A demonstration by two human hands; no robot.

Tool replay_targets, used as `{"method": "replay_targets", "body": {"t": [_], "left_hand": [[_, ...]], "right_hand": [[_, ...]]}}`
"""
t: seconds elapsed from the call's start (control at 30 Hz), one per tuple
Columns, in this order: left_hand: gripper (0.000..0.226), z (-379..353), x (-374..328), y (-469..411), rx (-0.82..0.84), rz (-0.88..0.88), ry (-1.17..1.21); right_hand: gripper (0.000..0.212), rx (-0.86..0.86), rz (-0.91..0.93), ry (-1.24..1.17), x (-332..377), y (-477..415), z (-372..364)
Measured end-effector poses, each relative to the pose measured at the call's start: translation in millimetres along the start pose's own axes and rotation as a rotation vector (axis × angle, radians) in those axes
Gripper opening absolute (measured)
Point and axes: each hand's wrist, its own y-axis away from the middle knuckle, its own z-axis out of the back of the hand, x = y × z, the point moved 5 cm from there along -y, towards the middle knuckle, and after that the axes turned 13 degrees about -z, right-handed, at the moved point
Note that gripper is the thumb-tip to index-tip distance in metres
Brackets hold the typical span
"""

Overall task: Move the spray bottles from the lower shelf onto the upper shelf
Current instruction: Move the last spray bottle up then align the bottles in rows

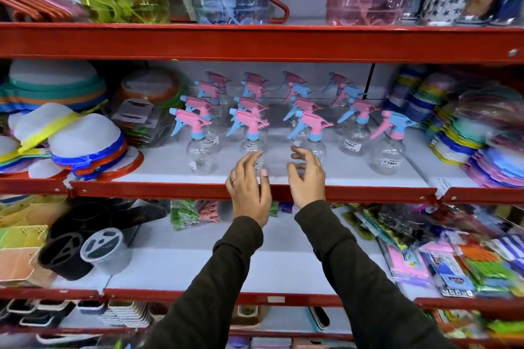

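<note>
Spray bottles point(256, 133) stand in rows on the middle shelf point(198, 190), clear bodies with pink and blue trigger heads. White price stickers sit on several bottles, print too blurred for me to read. I've got both arms stretched forward in dark sleeves. My left hand point(248, 190) hovers at the shelf's red front edge, fingers spread open, a ring on one. My right hand point(307, 176) mirrors it, fingers open and curled, just before the front bottles, gripping nothing.
</note>
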Motion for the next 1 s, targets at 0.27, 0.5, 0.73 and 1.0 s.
{"method": "replay_targets", "body": {"t": [0.27, 0.5, 0.73, 1.0], "left_hand": [[0.048, -57, -45, -15, 0.255, -0.003, 0.126], [0.056, -86, -37, -35, 0.439, 0.195, 0.097], [0.044, -94, -36, -38, 0.444, 0.232, 0.158], [0.039, -98, -39, -37, 0.438, 0.218, 0.167]], "right_hand": [[0.037, -0.108, -0.027, -0.038, -26, -18, 58], [0.053, 0.135, -0.191, 0.156, -36, -50, 62], [0.054, 0.204, -0.155, 0.219, -38, -51, 56], [0.051, 0.195, -0.146, 0.225, -39, -54, 57]]}}
